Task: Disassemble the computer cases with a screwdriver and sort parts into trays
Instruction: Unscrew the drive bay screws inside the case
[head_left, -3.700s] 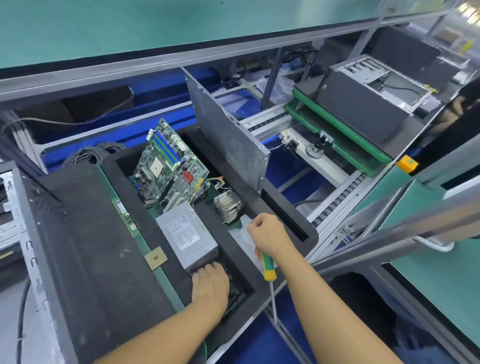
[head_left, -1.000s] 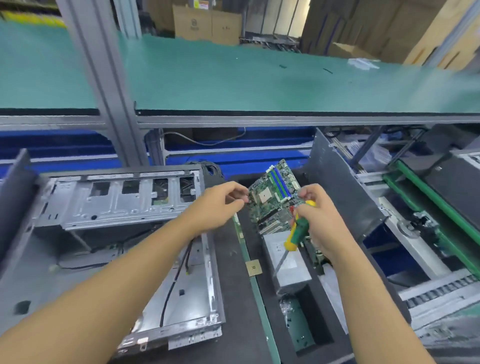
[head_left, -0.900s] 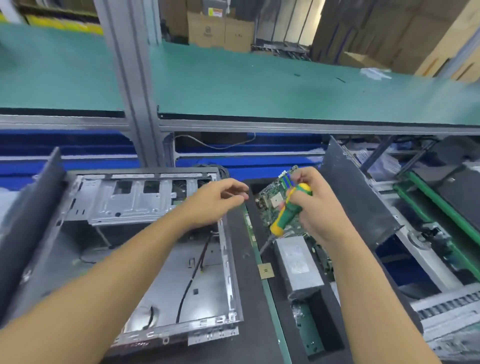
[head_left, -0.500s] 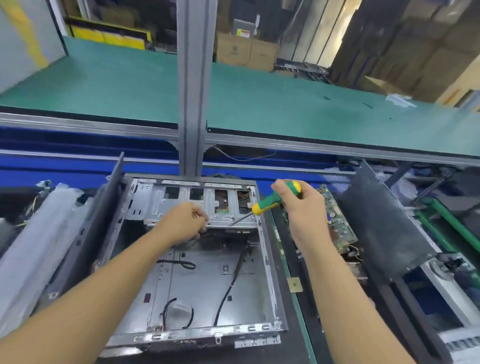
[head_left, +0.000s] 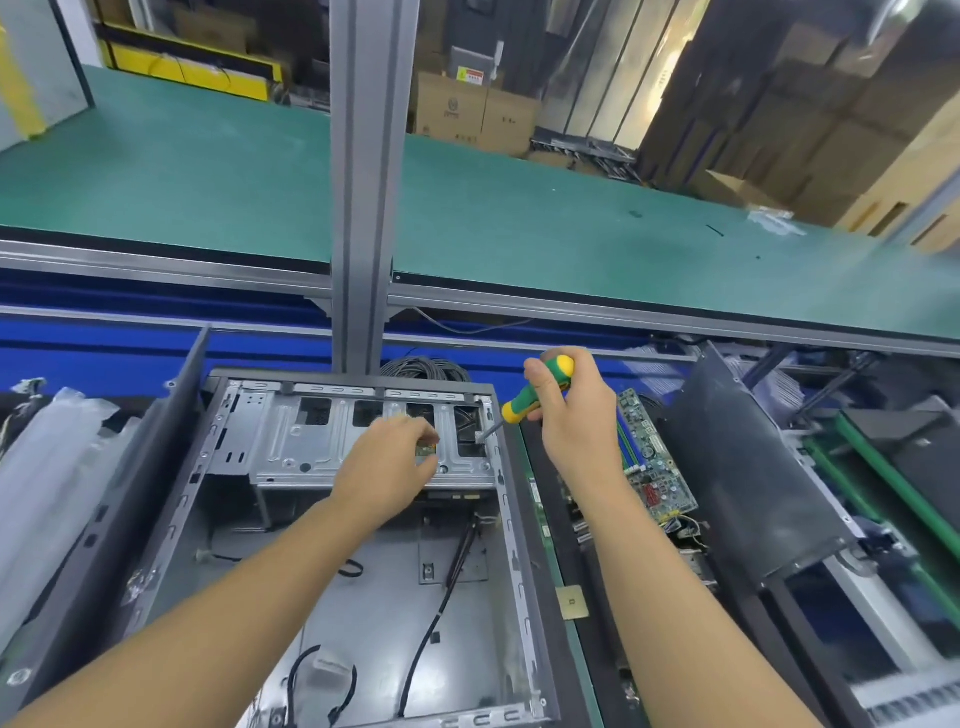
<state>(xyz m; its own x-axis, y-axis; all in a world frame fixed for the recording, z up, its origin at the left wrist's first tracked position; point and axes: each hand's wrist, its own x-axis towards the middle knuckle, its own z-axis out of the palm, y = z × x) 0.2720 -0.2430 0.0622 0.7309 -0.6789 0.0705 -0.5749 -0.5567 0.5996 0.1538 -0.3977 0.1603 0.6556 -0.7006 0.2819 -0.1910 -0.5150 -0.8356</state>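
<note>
Hands: two in view, both reaching forward over the one open computer case (head_left: 363, 597).

Left hand (head_left: 387, 462): palm down on top of the drive cage (head_left: 311, 447) at the far end of the case. Fingers are curled, with the tips meeting at a small greenish piece on the cage. Cannot tell whether I actually pinch it.

Right hand (head_left: 571, 410): wrapped round the handle of the one screwdriver (head_left: 535, 396), green with a yellow cap, thumb across the grip. The handle is raised and the shaft slants down to the left. Its tip sits at the cage's right-hand opening, just beside my left fingertips. Wrist is bent, and the forearm crosses over the tray (head_left: 605, 660).

Case: lies flat on the tabletop (head_left: 543, 571), open side up, with a few black cables loose on its floor.

Counted around it:
- one motherboard (head_left: 652, 457), propped tilted in the tray, right of my right hand
- one small square chip (head_left: 571, 603), lying just beside the case's right wall
- two dark side panels on edge, one panel (head_left: 156, 441) against the case's left side, another panel (head_left: 753, 478) leaning right of the motherboard
- one coil of cable (head_left: 426, 366) behind the case
- one clear plastic bag (head_left: 47, 467) at far left
</note>
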